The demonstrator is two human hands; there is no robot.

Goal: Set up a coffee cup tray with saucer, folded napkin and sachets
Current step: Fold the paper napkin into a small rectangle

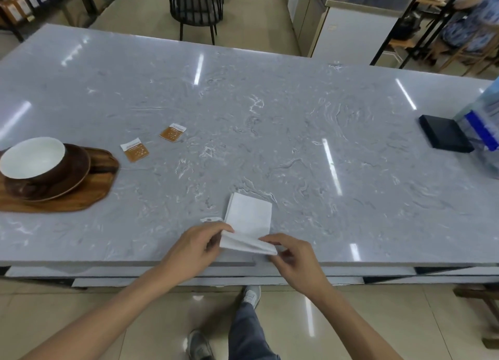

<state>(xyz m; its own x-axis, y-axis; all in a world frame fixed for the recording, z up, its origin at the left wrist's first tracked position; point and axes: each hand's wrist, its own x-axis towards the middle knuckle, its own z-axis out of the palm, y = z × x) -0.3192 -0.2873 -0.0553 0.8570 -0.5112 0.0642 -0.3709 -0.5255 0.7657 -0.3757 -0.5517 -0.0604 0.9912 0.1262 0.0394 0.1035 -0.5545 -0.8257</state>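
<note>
Both hands work at the near edge of the tabletop, around its middle. The left hand pinches the left end of the napkin's near flap, and the right hand pinches the right end; the flap is lifted and bent over, while the rest of the white napkin lies flat on the tabletop, reaching away from the edge. Farther off to the left, two brown-and-white sachets lie apart on the bare surface. At the left edge sits a wooden tray carrying a brown saucer with a brown, white-lined cup on it. Near the right edge lies a black box.
</note>
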